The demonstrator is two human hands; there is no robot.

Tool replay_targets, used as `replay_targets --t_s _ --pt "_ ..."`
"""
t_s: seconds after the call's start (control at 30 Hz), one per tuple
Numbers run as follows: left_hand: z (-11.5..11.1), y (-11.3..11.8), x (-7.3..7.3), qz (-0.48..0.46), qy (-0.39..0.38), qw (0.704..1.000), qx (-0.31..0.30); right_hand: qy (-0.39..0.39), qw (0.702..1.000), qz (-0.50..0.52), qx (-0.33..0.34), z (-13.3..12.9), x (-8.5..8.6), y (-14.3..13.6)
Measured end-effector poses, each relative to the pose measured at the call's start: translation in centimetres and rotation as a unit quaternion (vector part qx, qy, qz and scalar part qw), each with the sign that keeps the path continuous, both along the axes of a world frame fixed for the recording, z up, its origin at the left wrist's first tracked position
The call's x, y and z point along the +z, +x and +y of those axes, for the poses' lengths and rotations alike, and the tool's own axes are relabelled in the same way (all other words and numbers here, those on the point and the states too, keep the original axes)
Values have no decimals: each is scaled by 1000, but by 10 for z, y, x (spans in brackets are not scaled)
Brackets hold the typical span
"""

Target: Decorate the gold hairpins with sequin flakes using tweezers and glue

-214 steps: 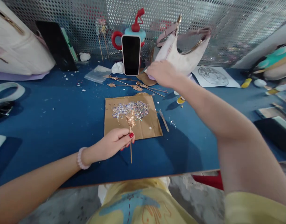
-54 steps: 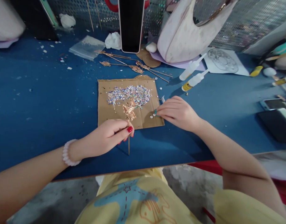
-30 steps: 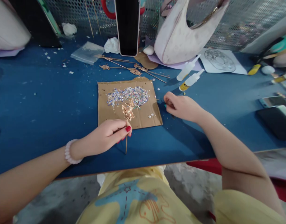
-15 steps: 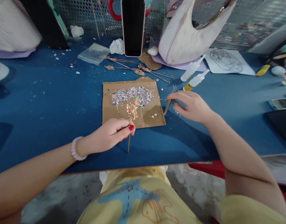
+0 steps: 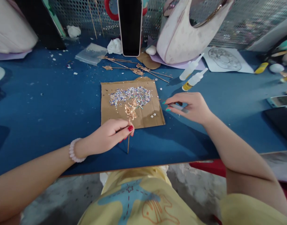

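My left hand (image 5: 111, 135) pinches the thin stem of a gold hair stick (image 5: 130, 111), whose butterfly-shaped head rises above my fingers over the cardboard. The stem's lower end pokes out below the hand. Just right of the board, my right hand (image 5: 193, 107) is closed around metal tweezers (image 5: 180, 108), partly hidden by the fingers. A heap of small glittering rhinestones (image 5: 141, 93) lies on the cardboard sheet (image 5: 107, 117), and a few white pearl beads (image 5: 153, 115) rest near its right side.
Behind the board lie more gold hair sticks (image 5: 136, 71) and a plastic bag (image 5: 91, 54). A phone (image 5: 130, 28) stands upright at the back beside a white handbag (image 5: 173, 40). Glue bottles (image 5: 193, 81) lean beyond my right hand. A patterned paper (image 5: 225, 59) lies at back right.
In my right hand the tweezers have swung from upright to lying nearly flat within the fingers, and the hand has turned slightly. My left hand keeps its hold on the hair stick. The view shifted slightly.
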State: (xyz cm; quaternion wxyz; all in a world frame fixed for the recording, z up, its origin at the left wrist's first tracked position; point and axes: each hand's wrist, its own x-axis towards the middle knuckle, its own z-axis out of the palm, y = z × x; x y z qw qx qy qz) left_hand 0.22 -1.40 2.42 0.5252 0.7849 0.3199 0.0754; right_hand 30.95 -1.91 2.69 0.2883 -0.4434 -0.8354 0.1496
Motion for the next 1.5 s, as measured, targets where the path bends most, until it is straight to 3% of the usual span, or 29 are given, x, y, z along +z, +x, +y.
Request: replay_targets --t_s 0.13,0.27,0.47,0.63,1.5 --pt "0 0 0 -4 -1 1000 -1 -158 978 135 10 -2 -2 -2" --pt "-1 0 -1 -8 -1 1000 -1 -207 967 150 15 -4 -4 -3" --pt "-4 3 -1 -23 2 999 33 -130 989 65 15 -2 -6 -7" --pt "-2 2 0 -4 1 1000 2 -71 995 49 54 1 -10 -9" --pt "-1 0 -3 -14 13 1000 -4 -56 997 22 41 6 -8 -3"
